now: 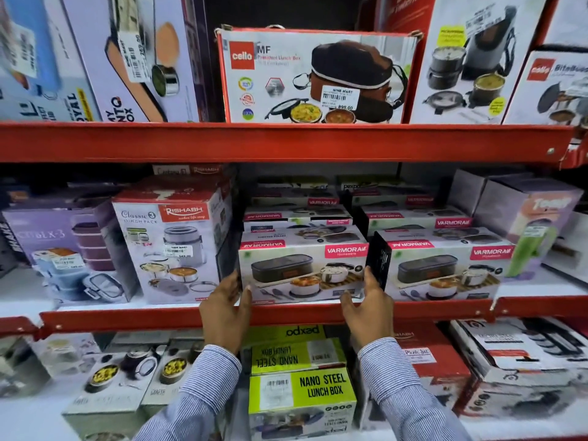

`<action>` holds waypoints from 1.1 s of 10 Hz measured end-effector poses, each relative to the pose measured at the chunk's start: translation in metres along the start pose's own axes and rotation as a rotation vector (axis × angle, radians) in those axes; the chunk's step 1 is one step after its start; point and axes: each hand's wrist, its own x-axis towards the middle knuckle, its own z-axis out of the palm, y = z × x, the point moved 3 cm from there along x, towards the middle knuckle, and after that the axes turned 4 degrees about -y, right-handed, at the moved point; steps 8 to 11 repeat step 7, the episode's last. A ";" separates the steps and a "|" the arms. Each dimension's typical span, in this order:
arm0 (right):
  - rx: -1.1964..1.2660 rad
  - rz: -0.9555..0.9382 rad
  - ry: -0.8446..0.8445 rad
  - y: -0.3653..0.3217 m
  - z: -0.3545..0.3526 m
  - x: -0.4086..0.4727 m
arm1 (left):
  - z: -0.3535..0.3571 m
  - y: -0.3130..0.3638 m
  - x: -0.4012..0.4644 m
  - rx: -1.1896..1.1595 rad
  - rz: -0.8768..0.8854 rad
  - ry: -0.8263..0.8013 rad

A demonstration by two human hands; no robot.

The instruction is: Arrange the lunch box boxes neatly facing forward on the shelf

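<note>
A white Varmora lunch box box (302, 268) stands at the front of the middle shelf (286, 313), its picture side facing me. My left hand (224, 308) grips its left end and my right hand (369, 305) grips its right end, so both hands hold it from the sides. More Varmora boxes are stacked behind it, some upside down. A matching Varmora box (445, 268) stands just to the right, facing forward. A Rishabh Classic 3 box (173, 249) stands to the left, turned slightly.
A Cello President Lunch Box box (315, 78) sits on the top red shelf among other boxes. Green Nano Steel Lunch Box boxes (302, 389) are stacked on the lower shelf between my forearms. A purple Cubex-3 box (60, 246) stands far left.
</note>
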 end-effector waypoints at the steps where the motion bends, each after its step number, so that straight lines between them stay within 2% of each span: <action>1: 0.017 0.003 -0.011 0.000 -0.003 0.001 | 0.000 0.001 0.002 0.003 -0.002 -0.010; 6: 0.067 -0.044 -0.009 0.009 -0.012 -0.009 | -0.005 0.004 -0.002 0.019 0.067 0.020; 11: 0.081 -0.034 -0.010 0.009 -0.013 -0.011 | -0.005 0.000 -0.002 0.014 0.042 0.017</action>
